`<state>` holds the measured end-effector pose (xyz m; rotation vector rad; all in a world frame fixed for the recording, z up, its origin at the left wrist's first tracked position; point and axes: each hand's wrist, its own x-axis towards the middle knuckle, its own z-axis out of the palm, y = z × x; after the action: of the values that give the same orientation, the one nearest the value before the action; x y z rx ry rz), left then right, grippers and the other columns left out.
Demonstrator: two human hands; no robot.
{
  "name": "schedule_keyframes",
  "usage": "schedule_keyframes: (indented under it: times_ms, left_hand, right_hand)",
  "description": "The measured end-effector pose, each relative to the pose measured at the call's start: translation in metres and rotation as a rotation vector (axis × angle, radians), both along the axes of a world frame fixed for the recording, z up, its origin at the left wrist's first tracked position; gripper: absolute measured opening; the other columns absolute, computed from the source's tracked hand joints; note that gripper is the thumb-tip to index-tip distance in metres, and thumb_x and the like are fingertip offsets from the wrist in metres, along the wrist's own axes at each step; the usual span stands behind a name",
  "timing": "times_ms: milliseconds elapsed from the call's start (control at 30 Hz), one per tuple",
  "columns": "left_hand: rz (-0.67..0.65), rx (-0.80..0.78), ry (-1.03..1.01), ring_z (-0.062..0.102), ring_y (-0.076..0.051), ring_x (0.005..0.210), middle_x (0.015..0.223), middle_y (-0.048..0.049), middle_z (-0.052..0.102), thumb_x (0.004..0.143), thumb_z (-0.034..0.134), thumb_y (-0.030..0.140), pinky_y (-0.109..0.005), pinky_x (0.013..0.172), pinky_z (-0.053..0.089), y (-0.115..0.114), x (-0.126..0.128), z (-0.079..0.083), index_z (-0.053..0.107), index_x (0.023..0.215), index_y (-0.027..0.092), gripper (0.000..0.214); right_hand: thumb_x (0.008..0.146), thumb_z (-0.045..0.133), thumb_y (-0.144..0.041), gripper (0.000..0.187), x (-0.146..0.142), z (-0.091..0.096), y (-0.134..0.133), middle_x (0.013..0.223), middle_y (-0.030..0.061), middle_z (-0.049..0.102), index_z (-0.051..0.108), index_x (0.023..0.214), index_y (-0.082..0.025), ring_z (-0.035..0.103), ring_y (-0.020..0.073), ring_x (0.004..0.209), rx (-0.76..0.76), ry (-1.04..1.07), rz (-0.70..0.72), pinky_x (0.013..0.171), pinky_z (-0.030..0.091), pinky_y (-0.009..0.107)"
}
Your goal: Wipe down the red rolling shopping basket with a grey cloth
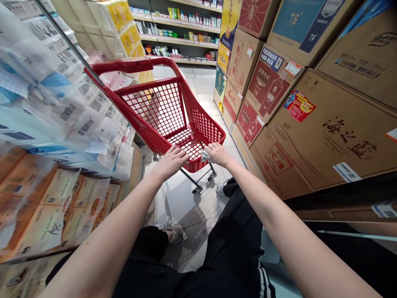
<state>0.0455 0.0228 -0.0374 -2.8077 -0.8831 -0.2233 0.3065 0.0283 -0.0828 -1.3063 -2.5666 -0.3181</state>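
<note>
A red plastic shopping cart (151, 108) with a grid-patterned basket stands in the aisle in front of me, its near rim towards my body. My left hand (176, 157) is closed over the left part of that rim, fingers bent across the edge. On the right part of the rim, my right hand (218, 153) is closed around a crumpled greyish-white cloth (205, 156), which touches the cart. No goods show inside the basket. Both arms reach forward and down.
Stacked cardboard cartons (335, 128) line the right side. Plastic-wrapped paper packs (71, 103) are piled close on the left, above orange packs (58, 203). Shelves (186, 29) of bottles and tubes cross the far end. Pale floor tiles (198, 215) run beneath.
</note>
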Motion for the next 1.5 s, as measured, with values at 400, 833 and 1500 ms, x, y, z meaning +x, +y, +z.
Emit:
schedule_keyframes:
  times_ms: [400,833,1500]
  left_hand:
    - [-0.051,0.135,-0.014,0.053,-0.024,0.088,0.088,-0.0082,0.061,0.094,0.048,0.021,-0.041,0.093,0.041,-0.005,0.012,-0.008,0.061,0.089,0.020,0.014]
    - [-0.076,0.069,-0.111,0.058,-0.021,0.092,0.096,-0.0061,0.067,0.102,0.037,0.035,-0.037,0.091,0.038,-0.016,0.057,-0.018,0.062,0.108,0.020,0.030]
    - [0.103,0.082,-0.025,0.058,-0.024,0.089,0.087,-0.0072,0.064,0.100,0.040,0.042,-0.038,0.084,0.039,0.017,0.024,-0.003,0.065,0.096,0.022,0.032]
  right_hand:
    - [0.103,0.034,-0.019,0.027,-0.051,-0.030,-0.027,0.097,0.0129,0.063,0.061,0.104,-0.013,0.053,0.0238,0.092,0.166,0.147,0.051,0.088,0.042,0.040]
    - [0.098,0.049,-0.022,0.024,0.057,-0.021,-0.023,0.119,0.0110,0.065,0.062,0.119,-0.016,0.054,0.0240,0.119,0.143,0.161,0.020,0.116,0.034,0.048]
    - [0.099,0.046,-0.015,0.030,0.066,-0.024,-0.026,0.131,0.0167,0.061,0.058,0.125,-0.013,0.043,0.0250,0.141,0.069,0.221,-0.022,0.121,0.031,0.052]
